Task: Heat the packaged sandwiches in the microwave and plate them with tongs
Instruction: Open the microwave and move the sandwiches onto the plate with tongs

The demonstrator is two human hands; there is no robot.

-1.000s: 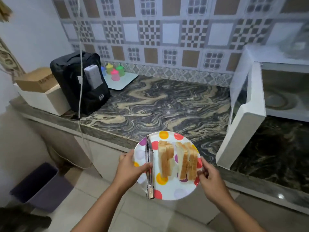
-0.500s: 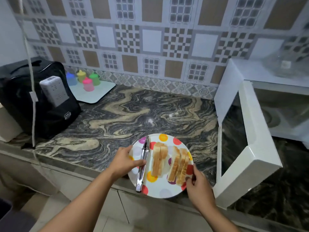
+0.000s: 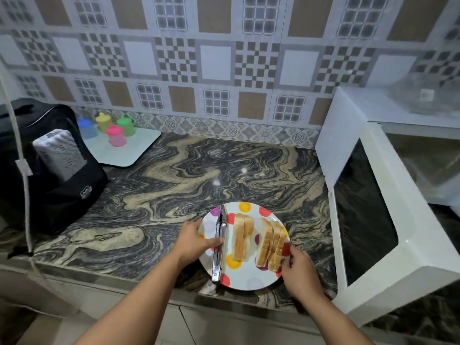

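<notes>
A white plate (image 3: 245,281) with coloured dots sits at the front edge of the marbled counter. Two sandwiches stand on it: one (image 3: 242,235) near the middle, the other (image 3: 270,244) to its right. Metal tongs (image 3: 219,244) lie along the plate's left side. My left hand (image 3: 194,241) grips the plate's left rim, thumb pressing on the tongs. My right hand (image 3: 300,271) holds the plate's right rim beside the right sandwich. The white microwave (image 3: 348,135) stands at the right with its door (image 3: 380,220) swung open toward me.
A black bag (image 3: 49,170) with a white power strip (image 3: 61,156) stands at the left, a white cord (image 3: 23,170) hanging in front. Small coloured cups (image 3: 109,128) sit on a white tray (image 3: 124,153) at the back. A clear cover (image 3: 428,95) rests on the microwave.
The plate with sandwiches and tongs came forward from over the floor onto the counter's front edge. Both hands kept their hold on its rims.
</notes>
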